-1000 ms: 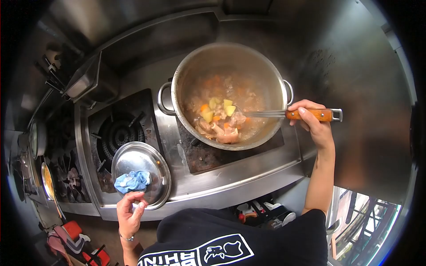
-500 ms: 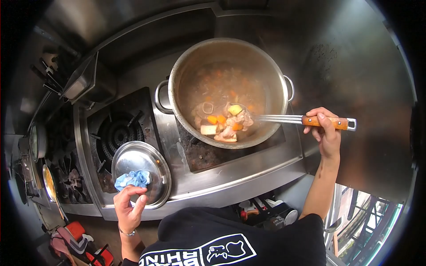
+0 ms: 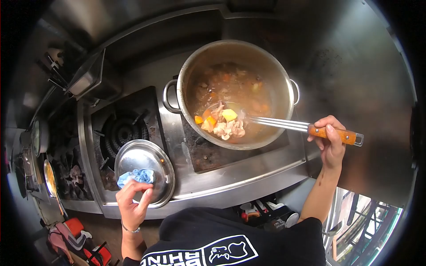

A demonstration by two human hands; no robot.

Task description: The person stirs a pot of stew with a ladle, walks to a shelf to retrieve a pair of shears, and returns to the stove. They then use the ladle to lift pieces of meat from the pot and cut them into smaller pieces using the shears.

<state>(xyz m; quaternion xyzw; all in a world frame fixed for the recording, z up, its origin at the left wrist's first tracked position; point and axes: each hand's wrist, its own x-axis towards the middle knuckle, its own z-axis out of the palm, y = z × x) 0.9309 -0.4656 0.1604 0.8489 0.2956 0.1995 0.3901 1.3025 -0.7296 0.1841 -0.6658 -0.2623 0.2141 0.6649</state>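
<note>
My right hand (image 3: pixel 330 139) is wrapped round the wooden handle of a long skimmer (image 3: pixel 279 123) with metal rods for a shaft. Its head lies mostly hidden under chunks of meat (image 3: pixel 228 127) and yellow and orange vegetable pieces, inside a large metal pot (image 3: pixel 284 84) of brown broth. At the lower left, my left hand (image 3: pixel 134 201) has its fingers curled against a crumpled blue cloth (image 3: pixel 136 176), thumb and forefinger close together. Behind the cloth is a round metal lid (image 3: pixel 144 155), over the front of the left burner. Whether the fingers also bear on the lid is hidden.
The left burner (image 3: pixel 122 133) stands beside the pot. A metal container (image 3: pixel 88 80) and knives (image 3: pixel 55 66) are at the back left. A pan with yellow food (image 3: pixel 49 177) sits far left. The steel counter edge (image 3: pixel 230 188) runs in front of me.
The skimmer's load has shifted slightly, with fewer pieces at its near left, and more broth shows behind it. The whole view has moved a little. Both hands keep their grip.
</note>
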